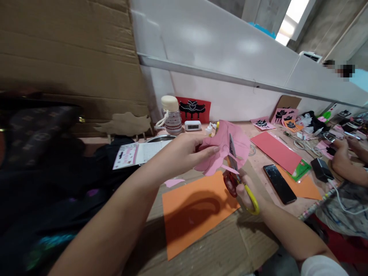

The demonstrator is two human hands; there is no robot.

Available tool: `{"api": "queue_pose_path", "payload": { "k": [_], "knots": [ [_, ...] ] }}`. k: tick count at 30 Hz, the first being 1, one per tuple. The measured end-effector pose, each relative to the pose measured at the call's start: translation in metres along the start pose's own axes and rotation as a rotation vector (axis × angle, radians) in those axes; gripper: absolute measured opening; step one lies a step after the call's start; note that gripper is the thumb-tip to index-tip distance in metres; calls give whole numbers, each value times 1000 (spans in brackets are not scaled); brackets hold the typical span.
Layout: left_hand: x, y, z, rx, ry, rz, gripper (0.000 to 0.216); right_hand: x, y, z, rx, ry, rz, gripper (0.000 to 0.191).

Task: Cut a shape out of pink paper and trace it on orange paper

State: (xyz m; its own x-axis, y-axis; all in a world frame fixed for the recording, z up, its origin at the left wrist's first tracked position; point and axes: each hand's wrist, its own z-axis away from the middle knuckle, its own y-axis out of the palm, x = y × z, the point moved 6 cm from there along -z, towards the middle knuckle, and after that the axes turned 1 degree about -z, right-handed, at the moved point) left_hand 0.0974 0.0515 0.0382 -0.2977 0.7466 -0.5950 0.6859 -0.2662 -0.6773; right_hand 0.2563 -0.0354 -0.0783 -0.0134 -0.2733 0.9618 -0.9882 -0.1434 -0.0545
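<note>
Flimsy-looking pink paper (224, 138), best edge-pinched, is being held by the left hand (187, 150); scissors (233, 163), by the right hand (247, 191).

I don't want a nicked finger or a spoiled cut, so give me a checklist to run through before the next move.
1. Left grip holds the pink paper: ok, thumb on the near face.
2. Right grip holds the scissors: ok, by the red and yellow handles.
3. Left thumb clear of the blades: ok, the tip shows apart from them, though close.
4. Blades on the drawn line: cannot tell, too small to follow here.
5. Loose offcuts cleared: not ok, a pink scrap lies by the upper left edge of the orange sheet.
6. Phone away from the blades: ok, off to the right.
</note>
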Motion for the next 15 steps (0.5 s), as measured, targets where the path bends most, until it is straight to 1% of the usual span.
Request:
{"api": "queue_pose_path", "payload": {
  "k": [7, 15],
  "knots": [
    [5, 4, 1, 30, -18, 8, 38, -10, -2, -1, -30, 25, -60, 72],
    [3, 5, 1, 62, -25, 42, 38, -15, -2, 2, -72, 24, -121, 73]
  ]
}}
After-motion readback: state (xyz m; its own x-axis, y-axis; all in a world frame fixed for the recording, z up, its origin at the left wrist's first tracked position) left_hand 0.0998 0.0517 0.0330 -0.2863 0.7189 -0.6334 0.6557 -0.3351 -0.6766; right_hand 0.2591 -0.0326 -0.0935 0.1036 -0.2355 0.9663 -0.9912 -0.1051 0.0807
